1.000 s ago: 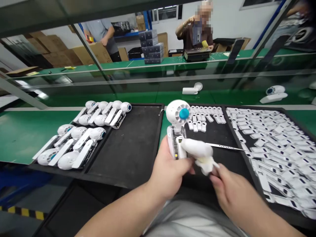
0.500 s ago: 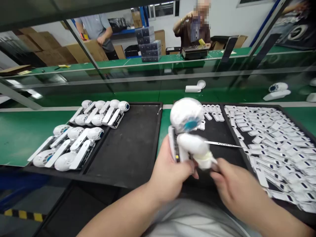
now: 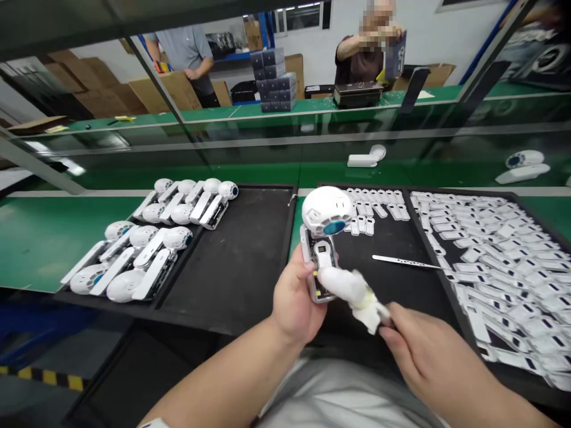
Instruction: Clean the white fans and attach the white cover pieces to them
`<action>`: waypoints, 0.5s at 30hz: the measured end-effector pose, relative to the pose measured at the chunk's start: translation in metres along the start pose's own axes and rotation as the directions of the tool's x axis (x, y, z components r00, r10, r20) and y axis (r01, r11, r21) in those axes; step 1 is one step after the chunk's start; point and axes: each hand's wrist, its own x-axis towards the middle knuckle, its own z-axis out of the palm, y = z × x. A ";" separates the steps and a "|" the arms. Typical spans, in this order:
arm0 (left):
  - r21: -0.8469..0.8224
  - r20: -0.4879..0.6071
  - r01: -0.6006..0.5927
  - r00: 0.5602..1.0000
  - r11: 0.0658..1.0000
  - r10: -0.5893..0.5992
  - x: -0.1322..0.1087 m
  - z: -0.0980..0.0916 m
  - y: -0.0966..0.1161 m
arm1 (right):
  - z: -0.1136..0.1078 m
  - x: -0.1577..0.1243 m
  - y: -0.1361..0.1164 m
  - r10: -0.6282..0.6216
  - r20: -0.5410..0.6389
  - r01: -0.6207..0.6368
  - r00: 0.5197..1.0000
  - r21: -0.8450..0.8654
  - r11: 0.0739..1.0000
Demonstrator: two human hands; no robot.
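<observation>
My left hand (image 3: 298, 297) is closed around the handle of a white device (image 3: 328, 211) with a rounded head and a blue round part. The handle's open inner side faces me, showing a small white panel (image 3: 324, 252) with a dark window and yellow spots. My right hand (image 3: 413, 336) grips the short end of a white mallet-like tool (image 3: 345, 284), its far part wrapped in pale, ragged material. The tool's rounded end overlaps the handle in view; whether they touch I cannot tell.
Similar white devices (image 3: 127, 285) lie in rows on a black tray (image 3: 232, 261) at left. Many small white panels (image 3: 513, 255) fill the right tray, and a perforated white strip (image 3: 404, 261) lies beside them. Across the green bench, two people work near stacked boxes (image 3: 276, 80).
The device has turned so its open handle side faces me. My right hand and the white tool have moved slightly lower. Across the bench, one person has raised a dark box.
</observation>
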 end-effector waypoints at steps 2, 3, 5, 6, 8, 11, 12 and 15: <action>0.012 -0.055 0.039 0.998 0.999 -0.039 0.003 -0.005 -0.002 | -0.001 -0.003 0.011 -0.081 0.063 0.081 0.995 0.001 0.997; 0.028 -0.055 0.065 0.996 0.997 -0.064 0.005 -0.008 -0.003 | -0.002 -0.005 0.019 -0.110 0.068 0.113 0.992 -0.031 0.993; 0.074 -0.017 0.078 0.997 0.994 -0.077 0.006 -0.013 -0.002 | 0.000 -0.011 0.041 -0.104 0.023 0.106 0.994 -0.174 0.979; 0.097 0.007 0.063 0.998 0.993 -0.064 0.007 -0.015 -0.001 | 0.003 -0.014 0.052 -0.070 -0.002 0.067 0.998 -0.256 0.964; 0.123 0.042 0.040 0.998 0.992 -0.046 0.005 -0.016 0.002 | 0.012 -0.020 0.070 0.029 -0.020 -0.035 0.999 -0.374 0.927; 0.160 0.056 0.086 0.994 0.983 -0.096 0.006 -0.012 0.007 | 0.027 -0.024 0.080 0.143 0.053 -0.115 0.988 -0.357 0.927; 0.201 0.034 0.104 0.993 0.974 -0.113 0.010 -0.011 0.008 | 0.029 -0.022 0.081 0.171 0.079 -0.139 0.982 -0.310 0.941; 0.404 -0.115 0.130 0.989 0.905 -0.091 0.038 -0.013 0.018 | 0.023 0.000 0.084 0.309 0.127 -0.289 0.942 -0.153 0.945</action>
